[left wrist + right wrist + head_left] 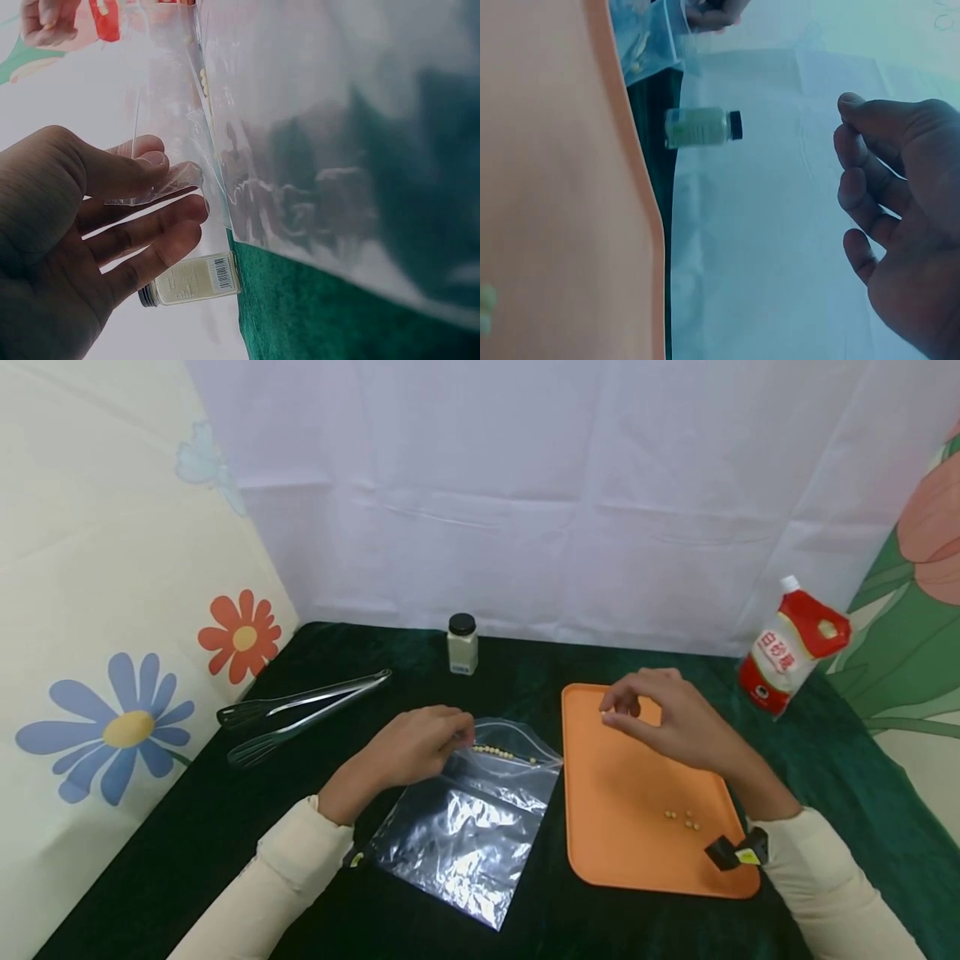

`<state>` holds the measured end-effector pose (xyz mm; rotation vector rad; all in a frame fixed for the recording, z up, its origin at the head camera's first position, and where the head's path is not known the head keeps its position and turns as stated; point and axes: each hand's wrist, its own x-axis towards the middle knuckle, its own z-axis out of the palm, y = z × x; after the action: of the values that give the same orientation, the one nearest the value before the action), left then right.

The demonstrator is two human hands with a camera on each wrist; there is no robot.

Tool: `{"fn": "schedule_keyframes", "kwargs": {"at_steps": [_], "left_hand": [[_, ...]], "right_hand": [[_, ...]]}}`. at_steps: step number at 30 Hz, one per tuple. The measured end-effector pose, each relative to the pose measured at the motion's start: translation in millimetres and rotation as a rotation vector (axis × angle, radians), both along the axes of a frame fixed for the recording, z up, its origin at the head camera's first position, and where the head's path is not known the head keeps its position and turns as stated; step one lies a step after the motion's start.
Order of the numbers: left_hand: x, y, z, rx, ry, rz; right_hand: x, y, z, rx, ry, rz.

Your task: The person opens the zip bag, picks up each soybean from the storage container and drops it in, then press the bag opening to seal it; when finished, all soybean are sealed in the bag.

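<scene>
Plastic bag (459, 843) — pinched at its rim by the left hand (420, 745).

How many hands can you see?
2. The left hand pinches the plastic bag near its zip end, and the right hand is up over the orange tray.

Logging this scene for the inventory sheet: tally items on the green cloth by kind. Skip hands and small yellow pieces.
Zip bag: 1
Orange tray: 1
Black-lidded jar: 1
Metal tongs: 1
Red-and-white pouch: 1
Total: 5
</scene>
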<state>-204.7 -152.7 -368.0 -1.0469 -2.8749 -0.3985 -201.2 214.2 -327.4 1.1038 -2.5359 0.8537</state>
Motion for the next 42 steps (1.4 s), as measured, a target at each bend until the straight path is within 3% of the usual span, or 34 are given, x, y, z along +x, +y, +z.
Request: {"fn": "schedule_keyframes", "kwargs": {"at_steps": [8, 20, 30, 42], "left_hand": [[-0.3, -0.3, 0.4, 0.006, -0.006, -0.003], [-1.1, -0.4, 0.2, 0.003, 0.024, -0.019], [-0.3, 0.2, 0.3, -0.003, 0.014, -0.008], [-0.3, 0.3, 0.2, -0.002, -0.002, -0.006]], "right_hand": [[-2.8, -26.9, 2.3, -0.072, 0.005, 0.09], [-7.3, -49.2, 1.3, -0.065, -0.005, 0.177], [-11.5, -55.7, -2.1, -0.051, -0.017, 0.169], [-7.0, -42.6, 2.8, -0.071, 0.029, 0.134]]}}
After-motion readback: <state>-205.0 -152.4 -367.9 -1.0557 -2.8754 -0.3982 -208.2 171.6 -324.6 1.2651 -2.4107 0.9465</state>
